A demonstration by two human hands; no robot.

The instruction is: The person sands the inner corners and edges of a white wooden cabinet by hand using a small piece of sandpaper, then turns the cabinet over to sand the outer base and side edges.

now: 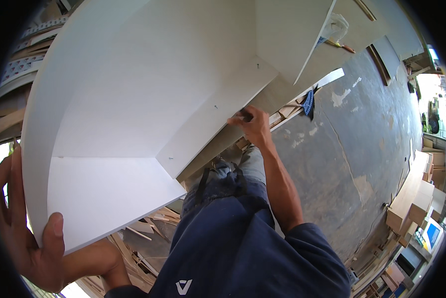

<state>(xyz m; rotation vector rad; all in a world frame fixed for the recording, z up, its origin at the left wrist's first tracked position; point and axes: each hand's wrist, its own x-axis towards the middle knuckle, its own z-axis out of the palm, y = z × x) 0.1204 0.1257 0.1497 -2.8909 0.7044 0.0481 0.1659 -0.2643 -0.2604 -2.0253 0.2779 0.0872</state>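
- Evidently the white cabinet (108,69) is the thing in hand: an open box, its hollow facing the wearer, spanning the space between the two hands and seeming to rest on a tan table (312,64).
- The left hand (40,256) has its grip closed around the cabinet's left panel, thumb near the front corner and fingers along the outer face, so the board lies between them; this probably steadies that end.
- The right hand (255,124) is at the outer edge of the narrow strip (198,131), its grip narrow, fingers curled; whether it pinches something small, I cannot tell. The strip lies just left of those fingertips.
- Three small metal pins (215,107) stand out from the strip, spread along its length, perhaps as fixing points; the middle one is nearest the right hand.
- Beyond the cabinet, a clear plastic bag (336,27) and a red-and-yellow handled tool (349,49) lie on the table, likely set there to stay within reach.
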